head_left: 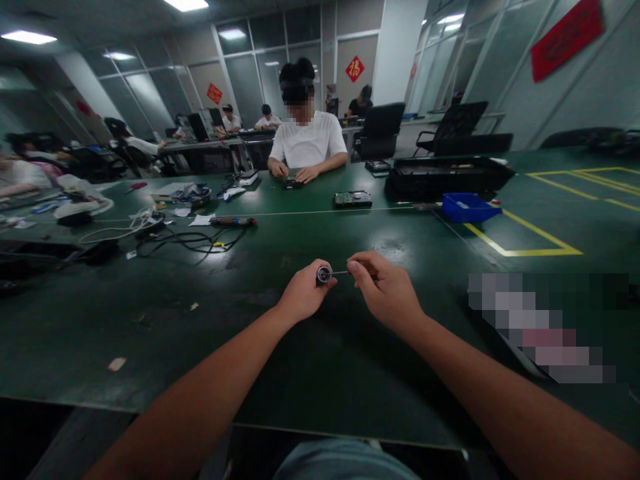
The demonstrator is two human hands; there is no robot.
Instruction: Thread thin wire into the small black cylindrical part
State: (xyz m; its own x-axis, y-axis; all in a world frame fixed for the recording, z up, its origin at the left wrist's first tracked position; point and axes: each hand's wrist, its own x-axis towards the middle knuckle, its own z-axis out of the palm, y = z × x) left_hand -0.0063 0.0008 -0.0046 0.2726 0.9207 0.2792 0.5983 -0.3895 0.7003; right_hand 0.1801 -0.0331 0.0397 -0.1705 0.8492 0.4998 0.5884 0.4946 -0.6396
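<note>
My left hand (303, 293) is closed around a small dark cylinder (324, 274); its round, silver-rimmed end faces me. Pinched in my right hand (385, 287) is a slim screwdriver, its thin metal shaft (341, 272) pointing left. The tip reaches the side of the cylinder's rim; whether it touches cannot be made out. My fingers mostly hide the screwdriver's handle, of which a little reddish colour shows. Both hands are just above the green table (320, 373), near its middle.
A hard drive (353, 199) lies beyond my hands, with a blue bin (470, 207) and long black tray (447, 177) to its right. Cables (195, 241) and a pen-shaped tool (233, 221) lie left. A co-worker (307, 143) sits opposite, handling a small dark part.
</note>
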